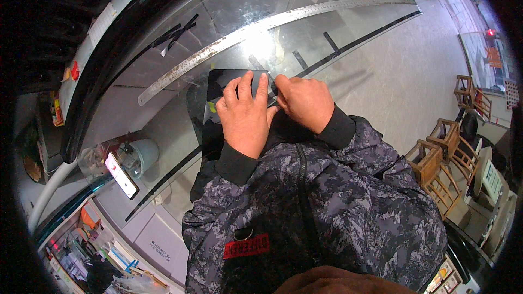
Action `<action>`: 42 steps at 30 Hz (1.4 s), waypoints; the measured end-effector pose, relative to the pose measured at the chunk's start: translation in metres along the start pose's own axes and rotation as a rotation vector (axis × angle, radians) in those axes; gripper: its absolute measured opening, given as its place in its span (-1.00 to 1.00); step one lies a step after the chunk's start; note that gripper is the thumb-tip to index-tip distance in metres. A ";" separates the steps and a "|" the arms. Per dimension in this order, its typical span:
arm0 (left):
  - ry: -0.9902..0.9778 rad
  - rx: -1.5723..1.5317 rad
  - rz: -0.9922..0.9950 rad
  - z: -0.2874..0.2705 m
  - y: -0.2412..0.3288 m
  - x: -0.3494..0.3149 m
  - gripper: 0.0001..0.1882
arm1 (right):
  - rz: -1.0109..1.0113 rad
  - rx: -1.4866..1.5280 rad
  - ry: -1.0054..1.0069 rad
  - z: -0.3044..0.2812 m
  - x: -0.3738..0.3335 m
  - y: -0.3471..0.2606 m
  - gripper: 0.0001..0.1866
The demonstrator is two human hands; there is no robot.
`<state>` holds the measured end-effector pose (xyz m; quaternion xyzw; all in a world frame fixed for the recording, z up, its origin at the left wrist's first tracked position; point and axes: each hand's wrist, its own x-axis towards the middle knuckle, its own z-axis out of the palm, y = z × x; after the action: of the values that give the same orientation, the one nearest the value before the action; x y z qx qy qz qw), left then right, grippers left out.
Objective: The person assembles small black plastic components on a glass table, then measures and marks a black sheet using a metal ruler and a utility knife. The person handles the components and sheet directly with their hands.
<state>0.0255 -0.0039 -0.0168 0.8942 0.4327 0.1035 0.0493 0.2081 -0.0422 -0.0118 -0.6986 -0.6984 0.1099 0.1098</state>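
A dark, glossy, flat rectangular panel (217, 79) lies on the glass tabletop close to my body; whether it is a tablet or a sheet, I cannot tell. My left hand (245, 113) rests on it, fingers spread and pointing away from me, covering much of its surface. Beside the panel's right edge is my right hand (306, 100), its fingers curled closed. What those fingers hold, if anything, is hidden. Beyond both hands a long metal ruler (218, 49) stretches across the glass.
Black strips (177, 31) lie on the glass at the far left. A lit phone (122, 176) is at the left, near a pale bucket (145, 155). Cluttered shelving (98, 256) stands lower left, with wooden chairs (427, 163) on the right.
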 end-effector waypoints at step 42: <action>-0.022 -0.005 0.118 0.010 -0.005 -0.001 -0.09 | 0.043 0.066 0.063 0.008 -0.005 -0.006 -0.81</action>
<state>0.0227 -0.0017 -0.0275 0.9191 0.3785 0.0976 0.0501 0.1998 -0.0475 -0.0180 -0.7127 -0.6753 0.1132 0.1526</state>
